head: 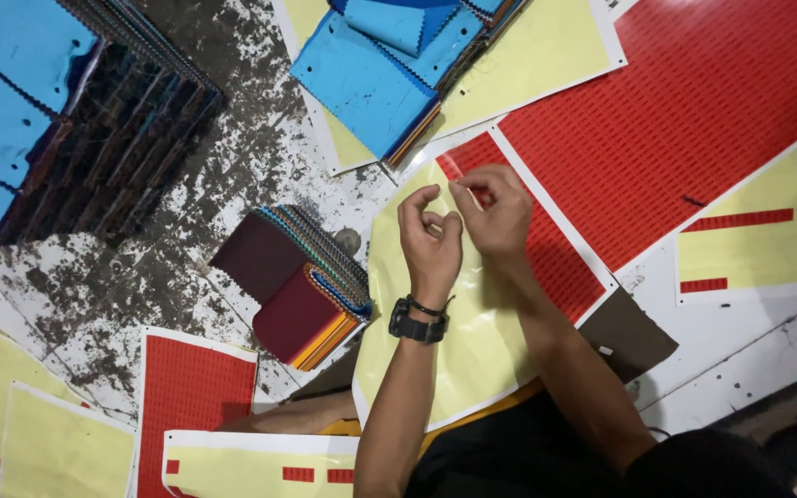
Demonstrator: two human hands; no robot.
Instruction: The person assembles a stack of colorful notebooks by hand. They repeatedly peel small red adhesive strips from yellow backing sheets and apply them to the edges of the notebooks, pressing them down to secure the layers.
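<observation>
Both hands are up over the yellow backing sheet (472,350), whose bare yellow middle is open beneath them. To the left, the fanned stack of maroon fabric swatches (299,286) stands just beside the left hand (430,242). Far side, a blue swatch bundle (389,65) rises over the sheets. Right of the right hand (495,214), the big red label sheet (694,120) lies flat. Far left, the dark swatch pile (94,138) blocks that corner.
</observation>
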